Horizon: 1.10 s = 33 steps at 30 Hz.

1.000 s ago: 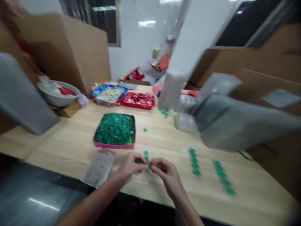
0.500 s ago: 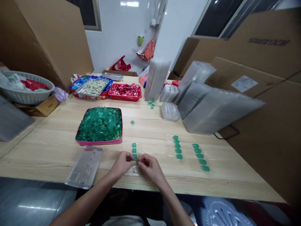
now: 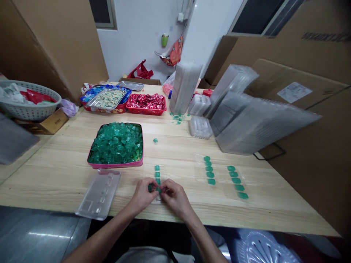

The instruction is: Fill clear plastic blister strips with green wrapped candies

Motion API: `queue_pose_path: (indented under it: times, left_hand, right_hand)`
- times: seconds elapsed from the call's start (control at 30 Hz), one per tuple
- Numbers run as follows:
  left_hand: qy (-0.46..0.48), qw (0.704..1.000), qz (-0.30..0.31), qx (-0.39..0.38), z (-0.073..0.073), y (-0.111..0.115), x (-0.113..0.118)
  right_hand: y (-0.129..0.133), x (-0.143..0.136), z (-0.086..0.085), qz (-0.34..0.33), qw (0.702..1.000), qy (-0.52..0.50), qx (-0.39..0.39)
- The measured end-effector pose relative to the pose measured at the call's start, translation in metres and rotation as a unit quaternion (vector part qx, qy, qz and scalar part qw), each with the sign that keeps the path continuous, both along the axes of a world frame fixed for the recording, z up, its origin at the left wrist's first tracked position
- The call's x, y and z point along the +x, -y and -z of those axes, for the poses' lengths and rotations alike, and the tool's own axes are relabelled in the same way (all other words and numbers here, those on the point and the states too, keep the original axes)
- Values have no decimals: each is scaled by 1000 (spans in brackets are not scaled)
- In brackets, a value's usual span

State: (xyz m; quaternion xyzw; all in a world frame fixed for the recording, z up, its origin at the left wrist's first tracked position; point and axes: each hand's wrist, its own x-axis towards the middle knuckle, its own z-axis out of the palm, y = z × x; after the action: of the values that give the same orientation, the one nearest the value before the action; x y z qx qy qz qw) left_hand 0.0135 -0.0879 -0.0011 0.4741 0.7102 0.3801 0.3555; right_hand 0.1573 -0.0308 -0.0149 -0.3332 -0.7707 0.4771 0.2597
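Observation:
My left hand (image 3: 144,192) is closed with a green wrapped piece (image 3: 150,187) tucked in its fingers. Facing it, my right hand (image 3: 174,196) pinches at another green piece (image 3: 158,190) that the fingertips of both hands touch. Both hands are over a clear plastic tray (image 3: 148,171), where a column of green pieces (image 3: 157,174) runs away from me. On the left stands a pink-rimmed tin (image 3: 116,166) heaped with green pieces. Closer to me, a clear tray (image 3: 100,195) with hollows overhangs the table edge.
Two clear trays filled with green pieces (image 3: 209,169), (image 3: 235,179) lie on the right. Behind them lean stacks of clear plastic trays (image 3: 255,120). At the back are a red basket of red packets (image 3: 146,109) and a metal tray (image 3: 106,99). One green piece (image 3: 155,140) lies loose.
My hands stay together over the tray and have shifted slightly toward me along the column. The view has turned a little.

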Motion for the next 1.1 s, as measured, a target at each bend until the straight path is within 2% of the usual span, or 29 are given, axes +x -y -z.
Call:
queue_pose_path:
  times: [0.17,0.53,0.63,0.8,0.93,1.1]
  left_hand:
    - [-11,1000,-1,11,2,0,2]
    - [19,993,44,104,7,9,2]
    - [15,995,30,94,5,7,4]
    - [-20,999,-18,27,5,0,7]
    - [-39,999,-37,-4,10,-5,9]
    - [-18,999,-46,-21,11,-8,7]
  right_hand:
    - [0,1,3,23,999,0,-22]
    - [0,0,1,-2,999,15,-42]
    - [-1,-1,-2,4,999,7,-42]
    - [-3,-3,0,36,997,10,-72]
    - [-4,-3,2,38,999,20,-11]
    - [-2,-5,1,12,997,48,63]
